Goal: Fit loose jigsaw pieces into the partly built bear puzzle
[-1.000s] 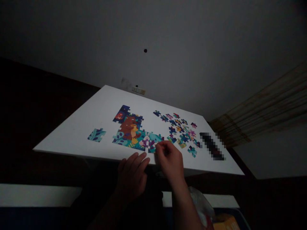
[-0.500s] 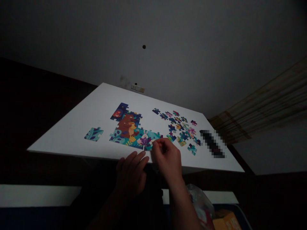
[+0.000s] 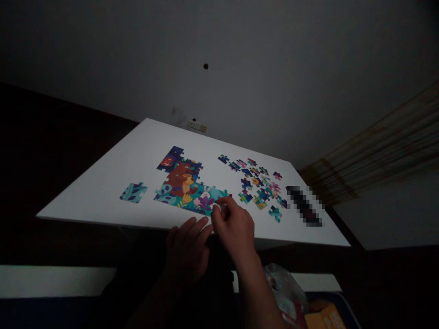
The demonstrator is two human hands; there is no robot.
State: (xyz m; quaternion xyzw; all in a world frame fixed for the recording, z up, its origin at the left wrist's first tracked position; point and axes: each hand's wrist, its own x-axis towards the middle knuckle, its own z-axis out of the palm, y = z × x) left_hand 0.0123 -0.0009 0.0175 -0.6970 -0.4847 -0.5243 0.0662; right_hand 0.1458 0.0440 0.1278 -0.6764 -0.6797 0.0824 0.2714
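Observation:
A partly joined jigsaw puzzle (image 3: 183, 187) lies on the white table, showing a brown bear, a rabbit and leaves. At its lower right end, my right hand (image 3: 235, 224) has its thumb and fingers curled together on a puzzle piece, mostly covered by the fingers. The piece sits against the joined part. My left hand (image 3: 188, 244) rests at the table's near edge, fingers stretched out, with nothing in it. One loose corner piece (image 3: 133, 192) with leaves lies left of the puzzle. Several loose puzzle pieces (image 3: 262, 194) are spread out to the right.
The white table (image 3: 103, 183) stands close to a grey wall with a socket (image 3: 197, 125). A pixelated dark object (image 3: 305, 205) lies near the table's right edge. Below at the right are a clear plastic bag (image 3: 284, 288) and an orange package (image 3: 324, 315).
My right hand has moved slightly left with the piece, and the narrow gap beside the rabbit has closed. The joined puzzle has shifted a little left. My left hand has stayed put.

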